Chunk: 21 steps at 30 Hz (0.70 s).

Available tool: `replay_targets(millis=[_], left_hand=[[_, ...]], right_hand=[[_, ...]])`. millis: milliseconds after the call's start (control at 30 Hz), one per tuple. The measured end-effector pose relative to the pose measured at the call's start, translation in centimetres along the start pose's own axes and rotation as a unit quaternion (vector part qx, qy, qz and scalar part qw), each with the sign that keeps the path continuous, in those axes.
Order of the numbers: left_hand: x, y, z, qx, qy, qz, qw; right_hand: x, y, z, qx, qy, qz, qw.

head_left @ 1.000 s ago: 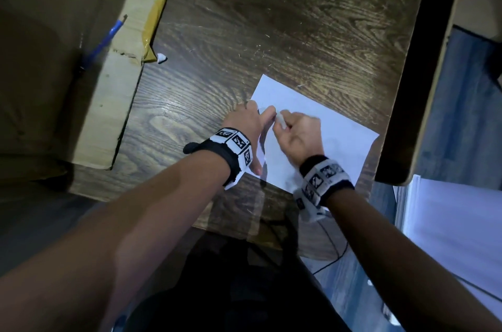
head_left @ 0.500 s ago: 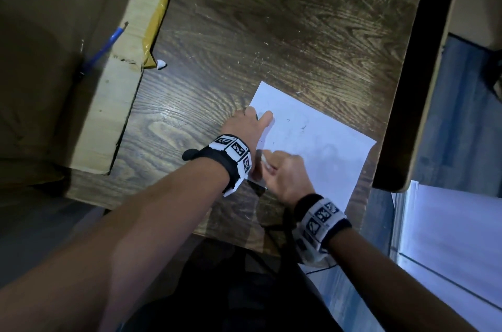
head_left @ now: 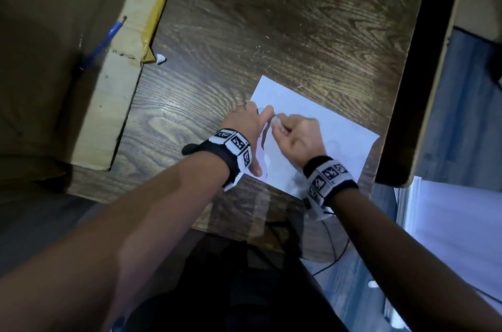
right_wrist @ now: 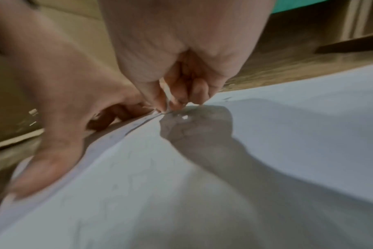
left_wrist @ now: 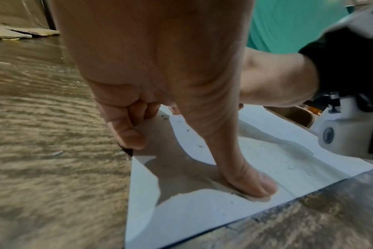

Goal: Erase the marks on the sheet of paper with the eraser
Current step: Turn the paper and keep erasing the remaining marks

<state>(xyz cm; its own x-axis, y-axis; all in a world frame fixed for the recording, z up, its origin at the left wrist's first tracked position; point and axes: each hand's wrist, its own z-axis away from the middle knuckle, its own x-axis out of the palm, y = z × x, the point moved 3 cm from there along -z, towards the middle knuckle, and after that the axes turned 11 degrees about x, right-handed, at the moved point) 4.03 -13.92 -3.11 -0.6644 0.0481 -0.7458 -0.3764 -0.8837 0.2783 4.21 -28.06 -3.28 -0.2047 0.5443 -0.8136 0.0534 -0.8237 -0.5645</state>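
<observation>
A white sheet of paper (head_left: 336,138) with faint pencil marks lies near the wooden table's (head_left: 271,19) front right corner. My left hand (head_left: 245,125) presses the sheet's left edge flat, thumb (left_wrist: 256,185) down on the paper (left_wrist: 277,161) and fingertips (left_wrist: 128,133) at its rim. My right hand (head_left: 298,136) pinches a small white eraser (head_left: 277,122) between thumb and fingers, its tip on the sheet right beside the left index finger. In the right wrist view the eraser (right_wrist: 167,99) touches the paper (right_wrist: 287,134) and is mostly hidden by my fingers.
A cardboard box (head_left: 116,103) with a blue pen (head_left: 103,43) on it stands at the left, a white scrap (head_left: 160,59) by its corner. A dark board (head_left: 413,73) borders the table on the right. White sheets (head_left: 456,223) and a cable (head_left: 334,255) lie below the table edge.
My right hand rubbed the eraser down toward the sheet's near left edge and has come back up beside the left index finger. The left hand has stayed pressing the paper.
</observation>
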Motion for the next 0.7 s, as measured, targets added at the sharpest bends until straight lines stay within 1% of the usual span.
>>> replay_targets(millis=[33, 100, 133, 200, 233, 267, 300, 333, 367, 400, 433, 467, 500, 567, 600, 633, 700], left_hand=[[0.0, 0.0, 0.0, 0.0, 0.001, -0.002, 1.0], [0.1, 0.0, 0.0, -0.005, 0.003, 0.012, 1.0], [0.1, 0.0, -0.1, -0.011, 0.008, 0.018, 1.0], [0.2, -0.1, -0.2, -0.018, 0.016, 0.014, 1.0], [0.2, -0.1, -0.3, -0.016, 0.017, 0.009, 1.0], [0.3, -0.1, -0.3, -0.012, 0.013, 0.005, 1.0], [0.2, -0.1, -0.3, -0.007, 0.007, 0.002, 1.0], [0.2, -0.1, -0.2, -0.002, 0.003, -0.001, 1.0], [0.2, 0.0, -0.2, 0.001, -0.001, -0.005, 1.0], [0.2, -0.1, -0.1, 0.002, -0.001, -0.006, 1.0], [0.1, -0.1, 0.0, 0.002, 0.0, -0.003, 1.0], [0.1, 0.0, -0.1, 0.0, 0.001, 0.003, 1.0], [0.1, 0.0, 0.0, -0.003, 0.004, 0.01, 1.0], [0.1, 0.0, -0.2, -0.006, 0.001, 0.014, 1.0], [0.1, 0.0, -0.2, -0.004, -0.002, 0.015, 1.0], [0.1, 0.0, -0.2, 0.0, -0.004, 0.017, 1.0], [0.1, -0.1, -0.2, 0.002, -0.004, 0.027, 1.0]], right_hand=[[0.2, 0.0, -0.2, 0.023, 0.016, -0.007, 1.0], [1.3, -0.6, 1.5, 0.063, 0.029, -0.009, 0.998], [1.9, -1.2, 2.8, 0.056, 0.017, -0.014, 0.998], [2.4, -1.8, 4.9, -0.003, -0.03, -0.017, 0.999], [2.0, -1.7, 4.7, -0.019, -0.053, -0.012, 0.998], [1.5, -1.3, 3.6, -0.018, -0.06, -0.006, 0.998], [0.8, -0.8, 2.1, 0.002, -0.051, 0.005, 0.999], [0.3, 0.0, 0.4, 0.034, -0.027, 0.016, 0.999], [-0.1, 0.7, -1.0, 0.081, -0.004, 0.02, 0.997], [-0.1, 1.2, -1.6, 0.115, 0.014, 0.016, 0.993], [0.3, 1.1, -1.3, 0.121, 0.026, 0.014, 0.992], [0.7, 0.5, -0.2, 0.103, 0.026, 0.01, 0.994], [1.2, -0.3, 1.3, 0.068, 0.013, -0.001, 0.998], [1.6, -0.8, 3.8, 0.011, -0.037, -0.011, 0.999], [1.2, -0.4, 3.6, 0.003, -0.05, -0.005, 0.999], [0.8, 0.1, 2.4, 0.005, -0.047, 0.003, 0.999], [-0.1, 0.5, -0.6, 0.031, -0.025, 0.02, 0.999]])
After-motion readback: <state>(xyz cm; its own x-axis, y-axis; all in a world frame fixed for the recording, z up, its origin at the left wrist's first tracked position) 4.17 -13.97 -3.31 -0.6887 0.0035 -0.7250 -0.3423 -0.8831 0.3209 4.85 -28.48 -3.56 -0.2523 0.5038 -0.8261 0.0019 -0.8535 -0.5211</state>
